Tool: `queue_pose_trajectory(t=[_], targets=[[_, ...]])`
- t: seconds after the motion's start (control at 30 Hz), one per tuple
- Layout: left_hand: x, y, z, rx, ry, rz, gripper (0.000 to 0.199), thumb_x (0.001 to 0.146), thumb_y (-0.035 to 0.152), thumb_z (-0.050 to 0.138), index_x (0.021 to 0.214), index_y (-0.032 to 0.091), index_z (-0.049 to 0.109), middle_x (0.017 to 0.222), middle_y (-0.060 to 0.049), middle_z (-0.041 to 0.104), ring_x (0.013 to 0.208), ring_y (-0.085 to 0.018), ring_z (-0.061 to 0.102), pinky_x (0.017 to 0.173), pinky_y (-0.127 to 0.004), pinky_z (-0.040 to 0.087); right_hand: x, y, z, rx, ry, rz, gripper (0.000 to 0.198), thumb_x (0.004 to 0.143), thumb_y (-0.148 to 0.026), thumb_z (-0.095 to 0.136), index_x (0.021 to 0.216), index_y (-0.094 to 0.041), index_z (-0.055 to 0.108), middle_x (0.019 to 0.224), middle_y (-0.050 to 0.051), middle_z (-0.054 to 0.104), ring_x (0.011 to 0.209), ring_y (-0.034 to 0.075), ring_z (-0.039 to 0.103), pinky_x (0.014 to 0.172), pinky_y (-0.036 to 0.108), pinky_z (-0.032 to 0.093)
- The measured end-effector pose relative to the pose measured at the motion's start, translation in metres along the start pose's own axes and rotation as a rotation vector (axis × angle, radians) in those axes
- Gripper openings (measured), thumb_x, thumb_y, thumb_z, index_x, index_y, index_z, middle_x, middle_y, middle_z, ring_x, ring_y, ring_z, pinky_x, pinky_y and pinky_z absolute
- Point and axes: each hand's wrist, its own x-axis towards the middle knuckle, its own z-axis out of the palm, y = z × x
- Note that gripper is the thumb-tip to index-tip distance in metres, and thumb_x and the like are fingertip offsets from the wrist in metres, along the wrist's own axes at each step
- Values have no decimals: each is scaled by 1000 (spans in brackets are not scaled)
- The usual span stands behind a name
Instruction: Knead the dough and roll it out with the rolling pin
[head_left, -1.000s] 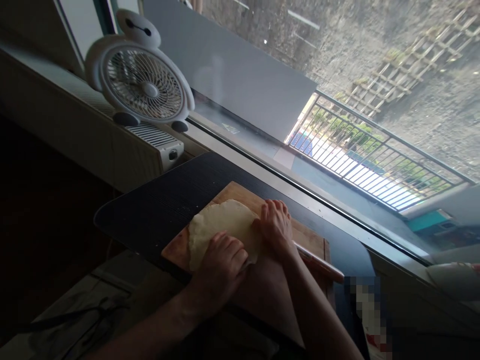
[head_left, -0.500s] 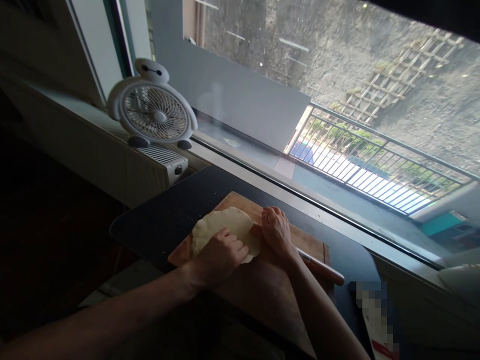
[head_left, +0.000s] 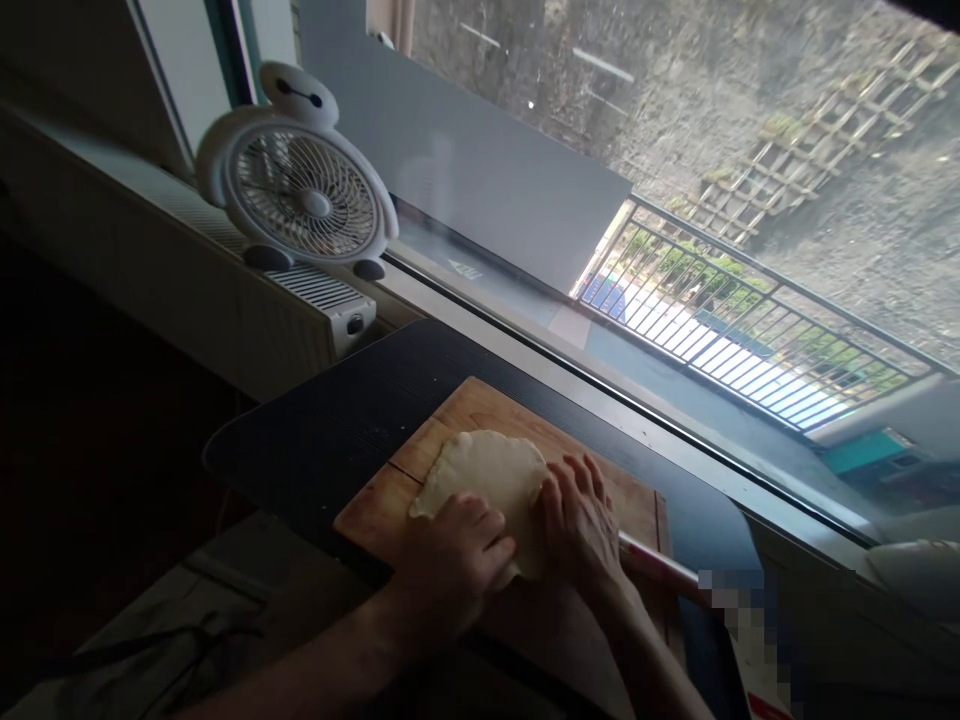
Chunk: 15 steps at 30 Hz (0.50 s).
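Observation:
A flat, pale, roundish sheet of dough (head_left: 486, 465) with an uneven edge lies on a wooden cutting board (head_left: 472, 400). My left hand (head_left: 461, 550) is curled at the dough's near edge, its fingers closed on it. My right hand (head_left: 585, 520) rests at the dough's right edge with its fingers stretched out and slightly apart. A rolling pin (head_left: 656, 563) lies on the right part of the board, just beyond my right hand. Its left end is hidden behind that hand.
The board sits on a dark table (head_left: 315, 430) beside a large window (head_left: 510, 180). A white fan (head_left: 311, 195) stands on a radiator (head_left: 322, 300) at the back left. A blurred-out patch (head_left: 746, 620) covers something at the table's right edge.
The dough has shifted right and toward me on the board, baring more wood at its left. Both hands have moved the same way, and my right hand's fingers are more spread. The view has tilted slightly.

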Motion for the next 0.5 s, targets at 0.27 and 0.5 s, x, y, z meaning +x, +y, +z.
queue_pose_trajectory(t=[0.27, 0.5], targets=[[0, 11, 11, -83, 13, -74, 16, 84, 24, 52, 97, 20, 61, 89, -5, 53, 90, -21, 47, 91, -46, 35, -29, 2, 0, -45, -72, -106, 42, 94, -34, 31, 131, -23, 48, 142, 5, 41, 138, 25, 22, 106, 47, 31], [-2, 10, 10, -91, 0, -78, 16, 83, 19, 52, 96, 20, 61, 88, -4, 54, 91, -20, 47, 97, -48, 31, -74, 35, -6, -36, -83, -87, 41, 95, -34, 28, 129, -26, 50, 144, 3, 38, 139, 23, 19, 106, 47, 33]])
